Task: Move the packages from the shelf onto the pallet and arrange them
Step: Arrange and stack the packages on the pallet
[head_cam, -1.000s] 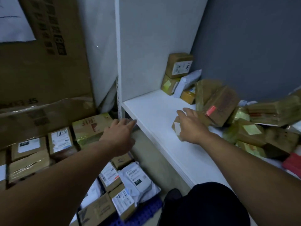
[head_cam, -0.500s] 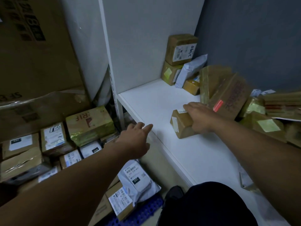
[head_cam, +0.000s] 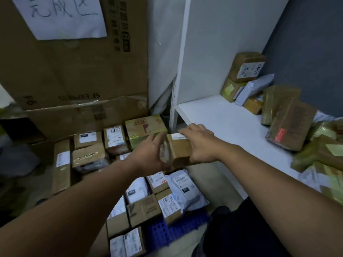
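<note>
Held package: a small brown box with a white label at its top edge, held in the air between the two hands and not touching the shelf.
Left hand: the left hand cups the left end of the box, with thumb and fingers curved around it.
Right hand: the right hand grips the right end, its fingers lying over the top and bent around the far edge.
Place of the box: just beside the front left corner of the white shelf, above the packages on the pallet.
Pallet: a blue pallet on the floor, mostly covered with labelled boxes and white mail bags. A box with red letters lies at its far side.
Shelf: more brown packages lie at the right and at the back, with two stacked in the corner.
Behind: a large cardboard sheet stands behind the pallet and carries a handwritten paper sign.
</note>
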